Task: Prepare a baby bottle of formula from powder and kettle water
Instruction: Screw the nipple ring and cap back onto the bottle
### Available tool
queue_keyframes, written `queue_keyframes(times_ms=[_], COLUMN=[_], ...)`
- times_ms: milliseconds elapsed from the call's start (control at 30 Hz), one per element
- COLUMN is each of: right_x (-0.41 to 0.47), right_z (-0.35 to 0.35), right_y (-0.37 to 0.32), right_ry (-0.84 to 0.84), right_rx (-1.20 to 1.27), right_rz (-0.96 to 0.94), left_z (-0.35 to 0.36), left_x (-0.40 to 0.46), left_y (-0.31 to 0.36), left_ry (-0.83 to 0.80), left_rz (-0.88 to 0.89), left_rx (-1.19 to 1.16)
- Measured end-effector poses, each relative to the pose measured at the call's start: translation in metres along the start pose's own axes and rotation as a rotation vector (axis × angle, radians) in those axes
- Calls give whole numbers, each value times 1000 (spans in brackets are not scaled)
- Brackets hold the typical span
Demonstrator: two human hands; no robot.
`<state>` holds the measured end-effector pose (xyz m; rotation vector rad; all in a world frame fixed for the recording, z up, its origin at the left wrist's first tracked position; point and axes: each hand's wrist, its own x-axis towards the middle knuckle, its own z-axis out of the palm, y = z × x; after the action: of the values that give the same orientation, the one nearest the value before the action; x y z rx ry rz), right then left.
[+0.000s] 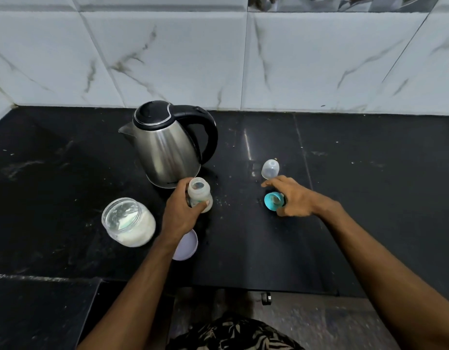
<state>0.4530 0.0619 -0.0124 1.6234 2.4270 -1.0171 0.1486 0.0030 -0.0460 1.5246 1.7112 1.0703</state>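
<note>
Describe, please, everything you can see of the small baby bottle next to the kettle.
The small translucent plastic baby bottle stands upright on the black stone counter, just in front of the steel electric kettle. Its wide mouth is open, with no teat or collar fitted. The walls look cloudy and off-white, with a faint greenish print low down. The contents cannot be made out. The left hand holds it in a grip around the body, thumb across the front.
</note>
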Motion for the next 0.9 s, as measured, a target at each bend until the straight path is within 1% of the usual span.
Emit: queue_keyframes(times_ms=[133,300,600,700,800,900], right_x=[1,2,19,28,40,52], right_z=[5,5,-16,-24,-33,-38], right_y=[3,-1,-73,-103,-130,-153], right_ry=[12,105,273,253,193,114], right_rx=[-52,-29,102,73,-75,-236], right_rz=[-43,-104,-306,-361,-441,-480], left_z=[0,0,0,-1,-2,-1], left_x=[0,0,-2,-3,-4,-3], left_y=[0,1,4,6,7,7], left_ry=[-1,-7,-11,3,3,-5], left_rz=[-10,-24,-42,-43,-49,-59], left_rx=[-5,2,-19,-27,-34,-33])
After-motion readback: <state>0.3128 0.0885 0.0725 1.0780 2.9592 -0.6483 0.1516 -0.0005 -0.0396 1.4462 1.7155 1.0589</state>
